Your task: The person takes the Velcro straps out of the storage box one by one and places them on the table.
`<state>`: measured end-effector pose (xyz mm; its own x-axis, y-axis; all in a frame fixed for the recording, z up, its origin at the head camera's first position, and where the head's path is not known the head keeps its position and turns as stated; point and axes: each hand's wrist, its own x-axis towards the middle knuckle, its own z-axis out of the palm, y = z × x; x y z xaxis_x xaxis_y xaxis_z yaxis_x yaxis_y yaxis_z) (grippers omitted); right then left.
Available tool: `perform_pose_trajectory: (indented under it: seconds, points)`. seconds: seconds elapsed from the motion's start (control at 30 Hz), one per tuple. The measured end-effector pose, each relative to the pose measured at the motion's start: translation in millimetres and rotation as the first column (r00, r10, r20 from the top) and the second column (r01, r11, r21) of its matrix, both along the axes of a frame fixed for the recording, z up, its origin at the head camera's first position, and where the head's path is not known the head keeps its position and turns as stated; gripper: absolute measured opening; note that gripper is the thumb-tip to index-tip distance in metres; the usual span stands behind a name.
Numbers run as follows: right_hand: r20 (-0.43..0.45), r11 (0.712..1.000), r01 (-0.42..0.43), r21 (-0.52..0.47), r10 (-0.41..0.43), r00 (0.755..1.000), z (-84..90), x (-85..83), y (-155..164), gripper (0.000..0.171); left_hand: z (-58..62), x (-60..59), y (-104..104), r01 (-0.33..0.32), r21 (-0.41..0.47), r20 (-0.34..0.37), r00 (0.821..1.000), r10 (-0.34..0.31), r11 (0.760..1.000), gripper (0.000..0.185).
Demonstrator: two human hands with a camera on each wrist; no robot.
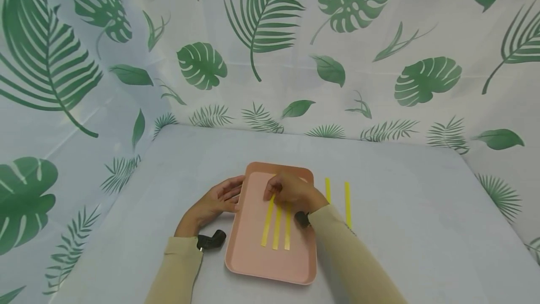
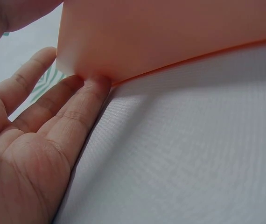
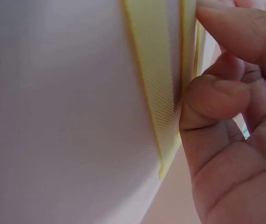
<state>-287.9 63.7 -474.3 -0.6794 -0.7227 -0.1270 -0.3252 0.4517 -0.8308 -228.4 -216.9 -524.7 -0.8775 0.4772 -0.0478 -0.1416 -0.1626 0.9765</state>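
A pink rectangular tray lies on the table, with three flat yellow strips side by side in it. My left hand is at the tray's left side, its fairly straight fingers touching the outer wall. Over the upper part of the tray, my right hand has bent fingers and pinches the leftmost strip near its far end. Seen from the right wrist, the thumb and curled fingers are close against the strips, and the nearest strip has a finely ribbed surface.
Two more yellow strips lie on the white table right of the tray, partly covered by the right forearm. Black wrist cameras sit at both wrists. A leaf-patterned cloth stands behind the table and at its sides.
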Motion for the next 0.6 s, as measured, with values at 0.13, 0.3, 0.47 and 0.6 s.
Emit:
perform_pose_trajectory:
  seconds: [0.13,0.3,0.47,0.6]
  points:
    - [-0.059,1.000,-0.026,0.010,0.026,0.998,-1.2,-0.5,0,0.031,-0.9,-0.4,0,0.002,0.003,-0.003,1.000,-0.002,1.000,0.095]
    - [-0.127,0.998,-0.065,0.001,0.065,0.990,-3.7,-2.3,-2,0.026,-2.4,-0.9,0,0.015,0.025,-0.002,1.000,-0.015,1.000,0.095]
    - [-0.149,0.996,-0.087,-0.003,0.085,0.985,-1.1,-2.7,-1,0.023,-5.7,-2.1,-2,0.027,0.031,-0.013,1.000,-0.027,0.999,0.094]
    - [-0.152,0.996,-0.083,-0.040,0.076,0.985,6.4,-2.8,-1,0.026,-6.5,-2.7,-3,0.025,0.019,-0.015,1.000,-0.025,1.000,0.095]
